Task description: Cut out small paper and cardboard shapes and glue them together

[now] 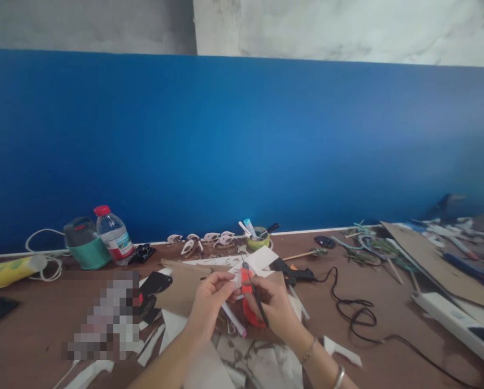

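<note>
Near the middle of the table, my left hand [214, 296] pinches a small white piece of paper [237, 278] between thumb and fingers. Close beside it on the right, my right hand [276, 308] is closed around a slim black tool [258, 302], whose kind is blurred. A red-orange tool [247, 308] with a dark tip shows by the right fingers; whether that hand also grips it, I cannot tell. Below the hands lies a white pen with a pinkish end [234, 320]. White paper [262, 260] and brown card lie behind and around them.
A row of small white-and-brown cutouts [189, 247] lies along the back edge beside a yellow-green cup of pens [258, 243]. A water bottle [115, 237] stands back left. Right are a black glue gun [294, 272], its cord [355, 319] and a white power strip [456, 324].
</note>
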The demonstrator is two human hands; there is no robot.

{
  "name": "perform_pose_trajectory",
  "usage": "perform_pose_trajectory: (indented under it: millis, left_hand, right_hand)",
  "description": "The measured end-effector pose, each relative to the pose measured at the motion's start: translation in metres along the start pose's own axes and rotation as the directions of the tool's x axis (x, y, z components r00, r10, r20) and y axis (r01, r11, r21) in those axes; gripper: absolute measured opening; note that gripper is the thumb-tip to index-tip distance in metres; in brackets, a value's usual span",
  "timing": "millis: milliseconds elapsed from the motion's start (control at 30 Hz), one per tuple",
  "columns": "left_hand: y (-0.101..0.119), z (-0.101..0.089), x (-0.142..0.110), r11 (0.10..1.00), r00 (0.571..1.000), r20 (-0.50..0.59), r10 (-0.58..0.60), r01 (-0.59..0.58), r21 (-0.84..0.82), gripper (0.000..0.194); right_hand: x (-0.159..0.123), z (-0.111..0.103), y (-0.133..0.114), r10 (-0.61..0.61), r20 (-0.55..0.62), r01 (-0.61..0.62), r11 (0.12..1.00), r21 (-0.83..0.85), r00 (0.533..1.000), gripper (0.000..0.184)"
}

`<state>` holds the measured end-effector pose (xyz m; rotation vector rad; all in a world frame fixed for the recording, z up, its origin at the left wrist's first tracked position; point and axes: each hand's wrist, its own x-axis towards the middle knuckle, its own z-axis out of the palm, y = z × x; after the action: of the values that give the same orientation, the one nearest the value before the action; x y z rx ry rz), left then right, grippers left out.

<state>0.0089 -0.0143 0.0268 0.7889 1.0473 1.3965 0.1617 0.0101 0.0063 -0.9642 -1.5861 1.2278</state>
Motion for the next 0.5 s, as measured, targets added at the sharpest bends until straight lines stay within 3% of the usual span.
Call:
perform_pose_trajectory:
  millis: [167, 500]
  left_hand:
    - [-0.005, -0.001, 0.002, 0.999, 0.997, 0.05, -0.053, 0.053, 0.006, 0.032]
    - [-0.012, -0.004, 0.005, 0.972, 0.968, 0.167, -0.186, 0.206, -0.115, 0.034]
  right_hand:
    - [0.001, 0.003, -0.002, 0.01, -0.034, -0.004, 0.987, 0.163, 0.999, 0.032]
    - [0.0, -0.003, 0.005, -0.024, 0.017, 0.024, 1.0, -0.014, 1.0, 0.011]
